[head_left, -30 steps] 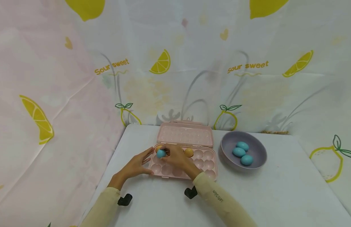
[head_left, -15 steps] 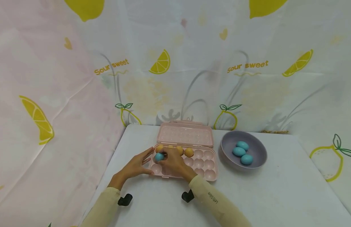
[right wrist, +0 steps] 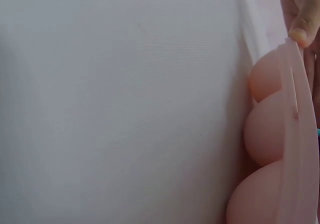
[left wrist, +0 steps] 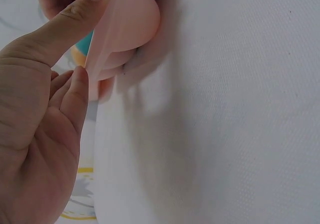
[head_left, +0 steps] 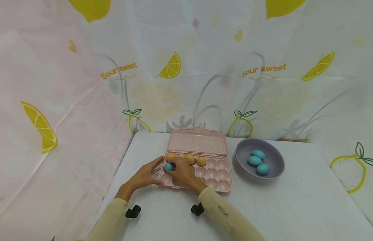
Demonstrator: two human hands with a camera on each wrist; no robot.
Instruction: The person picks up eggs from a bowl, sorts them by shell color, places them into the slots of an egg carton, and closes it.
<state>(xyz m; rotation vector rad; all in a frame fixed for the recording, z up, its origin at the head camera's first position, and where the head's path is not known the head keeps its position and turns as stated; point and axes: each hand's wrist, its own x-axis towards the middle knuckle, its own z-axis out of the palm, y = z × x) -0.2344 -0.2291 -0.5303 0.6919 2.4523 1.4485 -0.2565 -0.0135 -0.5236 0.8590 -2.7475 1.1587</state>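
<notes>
Between the thumb and fingers of my right hand is a blue egg, set at the leftmost cup of the middle row in a pink egg box. Several yellow eggs sit in the back row, partly covered by that hand. My left hand lies along the box's left edge, fingers stretched out. In the left wrist view, thumb and fingertips of the left hand touch the rim of the egg box. The right wrist view has only the box's rounded cup undersides and the left thumb.
The box's lid stands open behind it. To the right, a grey-purple bowl holds three blue eggs. All stand on a white table, with a lemon-print cloth hanging behind and at the sides.
My right hand has moved slightly left and down with the blue egg, lowering it to the middle-row cup. More yellow eggs now show behind it. The left hand has stayed put.
</notes>
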